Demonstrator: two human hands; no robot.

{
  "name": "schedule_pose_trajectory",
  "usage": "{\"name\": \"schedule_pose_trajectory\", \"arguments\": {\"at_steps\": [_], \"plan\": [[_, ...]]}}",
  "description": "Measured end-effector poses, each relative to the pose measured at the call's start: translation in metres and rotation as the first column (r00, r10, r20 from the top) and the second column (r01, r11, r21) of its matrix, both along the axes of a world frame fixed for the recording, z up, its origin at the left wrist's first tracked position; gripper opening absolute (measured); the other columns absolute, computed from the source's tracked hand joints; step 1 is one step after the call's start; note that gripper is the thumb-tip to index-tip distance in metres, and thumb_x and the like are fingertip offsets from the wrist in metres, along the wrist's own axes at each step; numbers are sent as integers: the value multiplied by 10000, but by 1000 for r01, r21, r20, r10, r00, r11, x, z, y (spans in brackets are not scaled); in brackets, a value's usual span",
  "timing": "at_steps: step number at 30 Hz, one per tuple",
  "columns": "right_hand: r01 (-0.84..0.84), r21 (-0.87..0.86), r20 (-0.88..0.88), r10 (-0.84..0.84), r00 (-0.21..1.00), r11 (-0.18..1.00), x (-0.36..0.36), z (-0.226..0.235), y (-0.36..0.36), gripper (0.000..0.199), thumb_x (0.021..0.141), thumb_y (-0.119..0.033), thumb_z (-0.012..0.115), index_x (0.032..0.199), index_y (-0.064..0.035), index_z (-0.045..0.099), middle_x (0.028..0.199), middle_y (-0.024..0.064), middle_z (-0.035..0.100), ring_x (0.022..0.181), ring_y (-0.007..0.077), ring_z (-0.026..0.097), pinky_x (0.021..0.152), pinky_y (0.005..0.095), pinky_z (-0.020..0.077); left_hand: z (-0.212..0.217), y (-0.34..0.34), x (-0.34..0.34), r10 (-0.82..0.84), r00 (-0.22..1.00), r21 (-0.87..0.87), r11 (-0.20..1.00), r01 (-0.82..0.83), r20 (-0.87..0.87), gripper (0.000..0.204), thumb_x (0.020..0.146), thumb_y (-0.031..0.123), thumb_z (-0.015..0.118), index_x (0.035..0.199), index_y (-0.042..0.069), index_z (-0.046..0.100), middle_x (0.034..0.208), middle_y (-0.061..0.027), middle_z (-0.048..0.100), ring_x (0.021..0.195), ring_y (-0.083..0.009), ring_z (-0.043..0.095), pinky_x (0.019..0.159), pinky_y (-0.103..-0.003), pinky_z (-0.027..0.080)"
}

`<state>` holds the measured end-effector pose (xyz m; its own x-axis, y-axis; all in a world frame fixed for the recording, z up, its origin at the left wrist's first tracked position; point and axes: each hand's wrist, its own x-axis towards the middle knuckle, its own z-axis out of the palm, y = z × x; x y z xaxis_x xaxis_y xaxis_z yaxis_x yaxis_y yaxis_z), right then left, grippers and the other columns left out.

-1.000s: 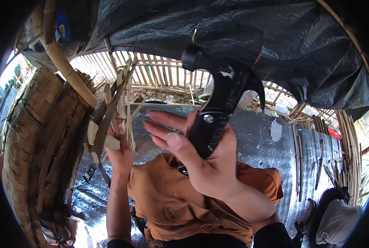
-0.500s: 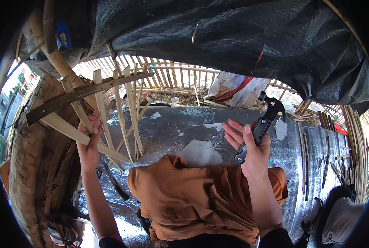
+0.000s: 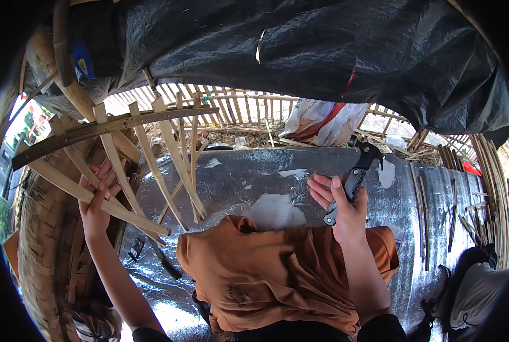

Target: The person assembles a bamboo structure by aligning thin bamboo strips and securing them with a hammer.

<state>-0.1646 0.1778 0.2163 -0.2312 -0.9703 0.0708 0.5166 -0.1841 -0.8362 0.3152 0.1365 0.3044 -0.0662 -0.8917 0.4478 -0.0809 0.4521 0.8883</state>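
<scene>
My left hand (image 3: 96, 200) grips a fan of pale bamboo strips (image 3: 152, 165) tied to a dark curved bamboo rib (image 3: 112, 126), held up at the left. My right hand (image 3: 345, 208) is closed around the black handle of a small hammer (image 3: 357, 174), head pointing up and away, over the silver mat (image 3: 277, 176). An orange cloth (image 3: 271, 273) covers my lap below both hands.
A woven bamboo basket wall (image 3: 41, 239) curves along the left. A black tarpaulin (image 3: 323, 51) hangs overhead. Beyond the mat stand a slatted bamboo fence (image 3: 248, 108) and a white sack (image 3: 323, 122). Loose bamboo sticks (image 3: 454, 211) lie at the right; small dark tools (image 3: 152, 253) lie by my left knee.
My right hand with the hammer has dropped away from the camera, down and to the right. My left hand has shifted the bamboo strip frame left and spread it wider in view.
</scene>
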Motion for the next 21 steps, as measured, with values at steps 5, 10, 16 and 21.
{"name": "schedule_pose_trajectory", "arguments": {"at_steps": [5, 10, 16, 21], "plan": [[26, 17, 36, -27, 999, 1000, 7, -18, -3, 179, 987, -177, 596, 1006, -54, 468, 1089, 224, 650, 1055, 397, 666, 876, 496, 577, 11, 10, 35, -113, 991, -61, 992, 109, -71, 380, 980, 110, 491, 1349, 115, 397, 1482, -269, 378, 1354, -482, 393, 1014, -576, 472], [-59, 28, 76, 56, 996, 998, 31, -40, -7, 168, 985, -173, 599, 995, -72, 464, 1119, 207, 646, 1125, 386, 633, 851, 508, 585, 17, 21, 55, -169, 961, -133, 981, 143, -218, 462, 963, 134, 554, 1394, 138, 388, 1503, -258, 345, 1400, -484, 305, 1019, -657, 435], [-134, 35, 61, 131, 989, 990, 80, -75, -34, 146, 949, -116, 648, 1016, -39, 544, 1347, 171, 577, 1113, 135, 591, 875, 284, 520, 14, 0, 84, -153, 922, -154, 983, 104, -355, 518, 954, 122, 572, 1422, 145, 351, 1503, -254, 342, 1397, -493, 301, 1014, -711, 395], [-134, -116, -203, 108, 973, 984, 155, -117, -66, 275, 911, -158, 708, 1097, -11, 568, 877, -26, 559, 710, 34, 490, 637, 215, 430, 9, -31, 97, -256, 890, -177, 963, 201, -378, 571, 965, 171, 558, 1474, 161, 299, 1531, -231, 319, 1404, -491, 290, 1023, -719, 376]]}}
